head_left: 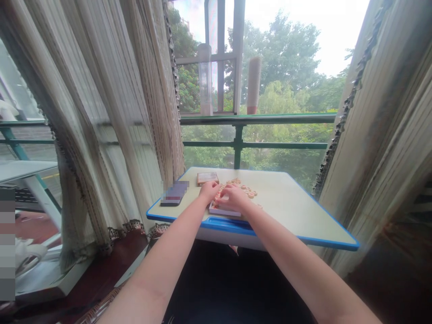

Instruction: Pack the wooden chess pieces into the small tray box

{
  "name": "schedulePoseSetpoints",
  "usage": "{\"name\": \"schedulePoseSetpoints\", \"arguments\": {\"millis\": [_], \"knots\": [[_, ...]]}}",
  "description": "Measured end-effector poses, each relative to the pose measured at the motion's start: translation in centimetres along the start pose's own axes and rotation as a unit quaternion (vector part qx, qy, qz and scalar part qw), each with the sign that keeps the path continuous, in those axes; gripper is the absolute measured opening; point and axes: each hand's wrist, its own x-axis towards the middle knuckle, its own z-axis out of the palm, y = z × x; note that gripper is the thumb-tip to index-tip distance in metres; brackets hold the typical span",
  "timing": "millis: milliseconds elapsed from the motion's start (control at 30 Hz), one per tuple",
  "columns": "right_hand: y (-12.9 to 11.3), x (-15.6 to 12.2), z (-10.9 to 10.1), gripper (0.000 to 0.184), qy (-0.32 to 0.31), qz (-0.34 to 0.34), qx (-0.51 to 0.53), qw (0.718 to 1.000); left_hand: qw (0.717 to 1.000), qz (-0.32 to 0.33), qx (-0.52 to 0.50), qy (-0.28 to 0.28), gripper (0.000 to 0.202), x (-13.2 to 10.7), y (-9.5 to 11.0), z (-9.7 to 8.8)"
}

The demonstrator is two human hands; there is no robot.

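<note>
Left hand (209, 191), right hand (232, 197) seemingly sort over white box (224, 212), finger closure unclear from here; discs (250, 193) at two o'clock would want pinching.

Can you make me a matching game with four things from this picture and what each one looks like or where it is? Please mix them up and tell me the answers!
Things:
1. low box
2. loose round pieces
3. table
4. railing

Clues:
A. pale top with a blue edge
B. spread on the tabletop, beyond the right hand
C. green, in front of the trees
D. white front wall, close to both hands

Right pairs: 1-D, 2-B, 3-A, 4-C
</note>
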Motion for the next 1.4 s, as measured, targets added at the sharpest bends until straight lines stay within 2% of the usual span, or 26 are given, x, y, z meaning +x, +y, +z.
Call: {"name": "schedulePoseSetpoints", "arguments": {"millis": [100, 233, 300, 400, 700, 833, 1033, 1400], "knots": [[0.1, -0.1, 0.0, 0.033, -0.005, -0.008, 0.003, 1.0, 1.0, -0.001, -0.002, 0.003, 0.02, -0.1, 0.1, 0.0], [0.3, -0.3, -0.2, 0.018, 0.027, -0.033, 0.043, 0.998, 1.0, -0.003, -0.009, 0.002, 0.019, -0.2, 0.1, -0.1], [0.4, -0.3, -0.2, 0.022, 0.037, -0.052, 0.058, 0.996, 1.0, -0.004, -0.012, 0.001, 0.018, -0.2, 0.1, 0.0], [0.4, -0.3, -0.1, 0.026, 0.03, -0.068, 0.063, 0.995, 1.0, -0.006, -0.015, 0.001, 0.018, 0.0, -0.3, 0.1], [0.3, -0.1, 0.1, 0.01, 0.019, -0.088, 0.067, 0.994, 1.0, -0.003, -0.006, -0.001, 0.02, 0.5, -1.0, 0.4], [0.3, -0.1, 0.0, 0.019, 0.01, -0.088, 0.065, 0.994, 1.0, -0.003, -0.001, -0.002, 0.019, 0.4, -0.6, 0.2], [0.2, -0.1, -0.2, 0.015, 0.005, -0.096, 0.099, 0.99, 1.0, -0.002, 0.003, -0.001, 0.016, 0.3, -0.2, 0.0], [0.2, -0.3, -0.5, 0.023, -0.031, -0.099, 0.152, 0.983, 1.0, -0.004, 0.003, -0.006, 0.018, 0.0, -0.1, 0.0]]}}
